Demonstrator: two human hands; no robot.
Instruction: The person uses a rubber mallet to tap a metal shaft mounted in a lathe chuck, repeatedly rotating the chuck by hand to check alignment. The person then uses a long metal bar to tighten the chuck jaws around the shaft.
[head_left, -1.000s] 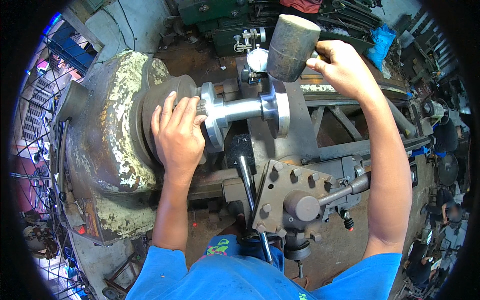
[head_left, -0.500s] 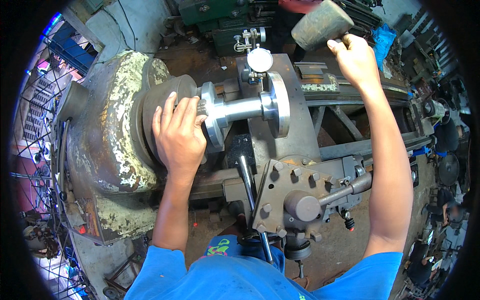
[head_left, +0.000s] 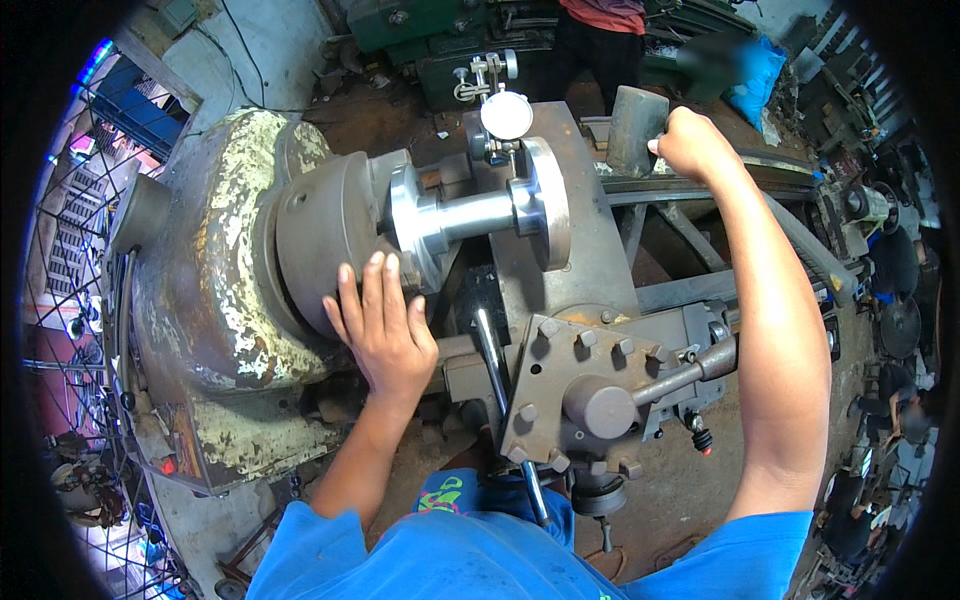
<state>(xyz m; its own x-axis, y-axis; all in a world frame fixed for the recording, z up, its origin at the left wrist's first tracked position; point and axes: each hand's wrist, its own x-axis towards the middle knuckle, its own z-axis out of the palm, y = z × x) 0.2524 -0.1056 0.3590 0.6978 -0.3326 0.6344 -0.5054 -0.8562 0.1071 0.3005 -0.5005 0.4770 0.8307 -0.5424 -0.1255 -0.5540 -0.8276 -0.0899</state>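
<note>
A large grey lathe chuck [head_left: 325,225] holds a shiny flanged metal shaft [head_left: 478,213] with a disc at each end. My left hand [head_left: 385,335] lies against the near lower side of the chuck, its fingers stretched out and holding nothing. To the right of the shaft, my right hand [head_left: 697,147] is closed round a mallet, whose dull grey head [head_left: 636,133] hangs over the lathe bed. Most of its handle is hidden by the hand. A round white dial indicator [head_left: 507,116] on a jointed stand is beside the far flange, its stem pointing down toward the shaft.
The square tool post [head_left: 555,385], with several bolts and a long lever, stands near my body. A peeling headstock [head_left: 215,270] fills the left. Behind the lathe a person in dark trousers [head_left: 600,55] stands near green machinery [head_left: 450,70] and a blue bag [head_left: 757,85].
My left hand has slid down toward me along the chuck, which appears turned. The mallet has come down and stands more upright in my right hand. A person behind is now more visible.
</note>
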